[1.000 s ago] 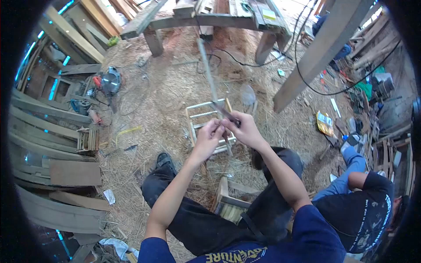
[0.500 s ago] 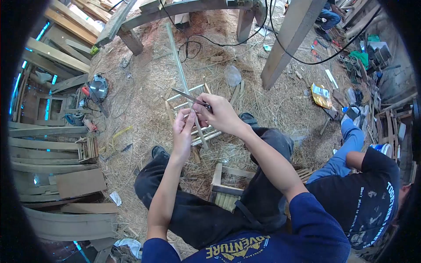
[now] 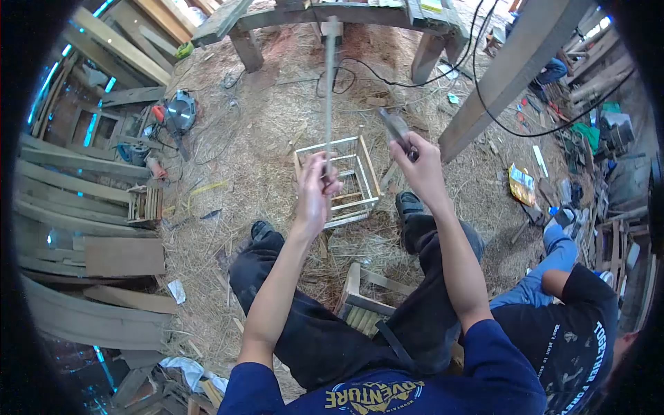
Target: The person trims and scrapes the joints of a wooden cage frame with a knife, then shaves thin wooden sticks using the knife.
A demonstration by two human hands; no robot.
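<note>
My left hand (image 3: 315,192) is closed around the lower part of a long, thin, pale strip (image 3: 330,90), which looks like split bamboo. The strip stands out lengthwise away from me and is slightly blurred. In my right hand (image 3: 423,169) is a knife (image 3: 394,125), its blade pointing up and to the left, apart from the strip. Below my hands, a small frame of light sticks (image 3: 370,166) rests on the ground between my feet. My left hand and the strip cover part of this frame.
A low wooden stool (image 3: 353,290) is between my legs. A circular saw (image 3: 181,111) lies at the left, near stacked boards (image 3: 124,256). A slanted post (image 3: 512,76) and black cable (image 3: 387,81) are ahead. At the right sits a co-worker in a black shirt (image 3: 553,339).
My right hand and the knife have moved right, away from the strip. The strip now points more straight ahead in my left hand. The whole view has shifted a little.
</note>
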